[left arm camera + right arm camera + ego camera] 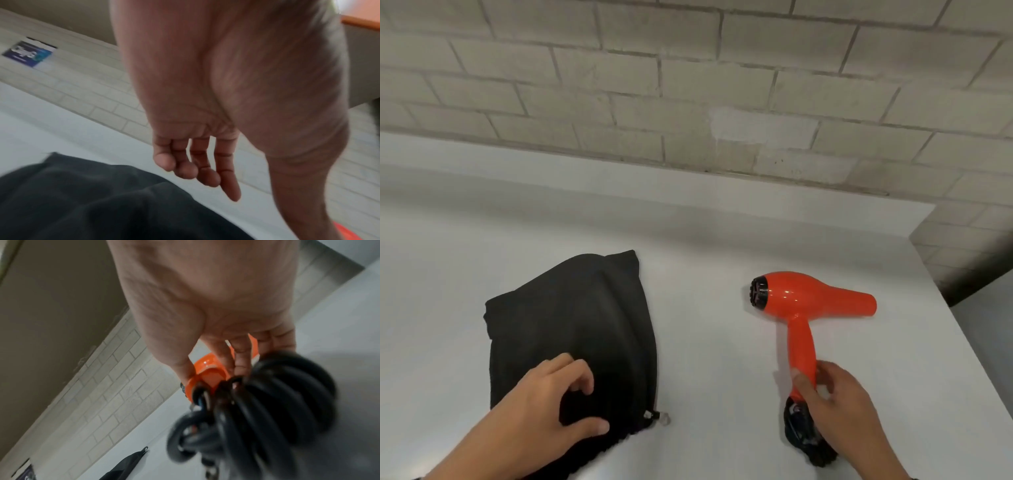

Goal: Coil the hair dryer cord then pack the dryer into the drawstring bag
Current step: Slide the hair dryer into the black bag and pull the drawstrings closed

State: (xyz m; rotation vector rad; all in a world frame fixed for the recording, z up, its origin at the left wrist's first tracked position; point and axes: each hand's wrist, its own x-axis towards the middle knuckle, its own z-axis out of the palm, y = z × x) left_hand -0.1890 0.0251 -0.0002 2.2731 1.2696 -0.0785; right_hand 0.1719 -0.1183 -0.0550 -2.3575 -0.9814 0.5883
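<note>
Right hand (835, 401) grips the rigid, glossy hair dryer (804, 301) low on its handle, coiled cord (804, 435) bunched beneath. Left hand (544, 407), fingers loosely spread, hovers over the limp bag (571, 322). Handle judged the firmest hold.

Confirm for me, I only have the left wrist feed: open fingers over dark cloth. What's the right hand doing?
Observer: The right hand grips the low end of the orange hair dryer handle, which lies on the white table.
Operator: Cord coiled?
Observer: Yes, the black cord sits in bunched loops at the handle's end, under the right hand.
Operator: And that cloth is the bag?
Observer: Yes, the black drawstring bag lies flat to the dryer's left, apart from it, with the left hand over its near edge; whether the hand touches it I cannot tell.
</note>
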